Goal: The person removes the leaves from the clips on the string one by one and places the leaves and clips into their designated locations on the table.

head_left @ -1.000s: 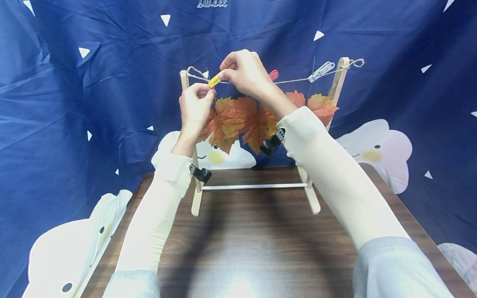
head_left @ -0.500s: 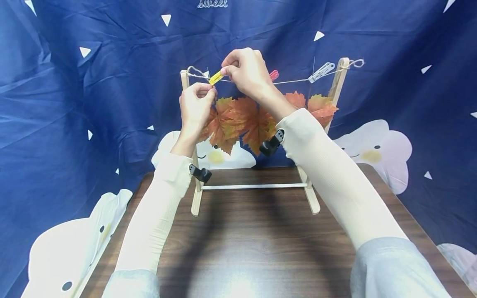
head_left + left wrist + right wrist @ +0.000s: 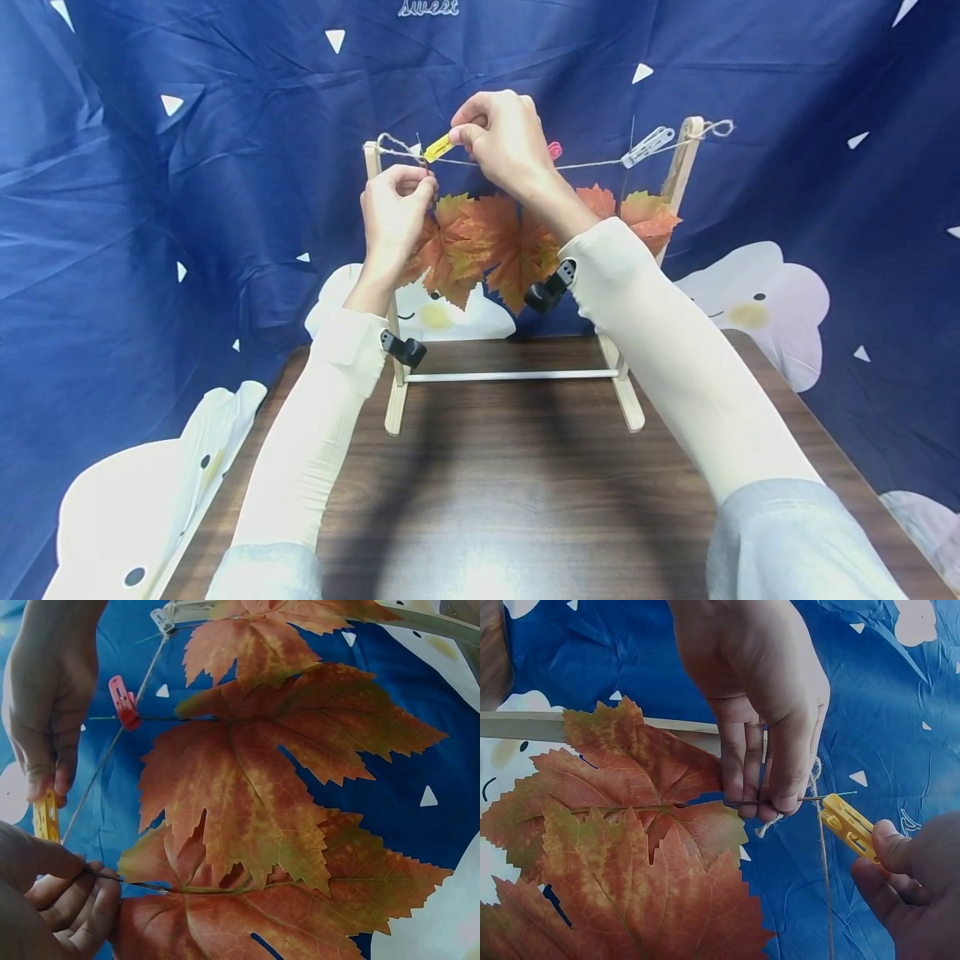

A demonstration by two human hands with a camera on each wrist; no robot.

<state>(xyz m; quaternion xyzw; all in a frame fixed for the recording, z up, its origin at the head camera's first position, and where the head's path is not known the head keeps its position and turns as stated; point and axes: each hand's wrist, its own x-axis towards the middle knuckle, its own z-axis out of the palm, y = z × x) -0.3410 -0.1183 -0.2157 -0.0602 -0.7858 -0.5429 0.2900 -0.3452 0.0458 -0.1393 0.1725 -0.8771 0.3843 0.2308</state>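
In the head view my left hand (image 3: 393,215) pinches the thin stem (image 3: 739,803) of an orange maple leaf (image 3: 649,769) between thumb and fingers, just below the string (image 3: 824,870). My right hand (image 3: 510,142) pinches the yellow clothespin (image 3: 438,147) by its handle end. In the right wrist view the clothespin's tip lies at the string and the stem, where these cross; whether it clamps both I cannot tell. Another maple leaf (image 3: 240,765) hangs beside this one from a pink clothespin (image 3: 124,703), partly hidden behind my right hand in the head view.
A white clothespin (image 3: 647,147) holds another leaf (image 3: 649,218) at the right. The string is tied between two wooden posts (image 3: 678,167) of a stand, joined low down by a white rod (image 3: 510,376). The stand is on a brown table (image 3: 480,492) before a blue curtain (image 3: 247,125).
My right hand has moved slightly up and to the right with the yellow clothespin. My left hand has stayed almost still at the stem.
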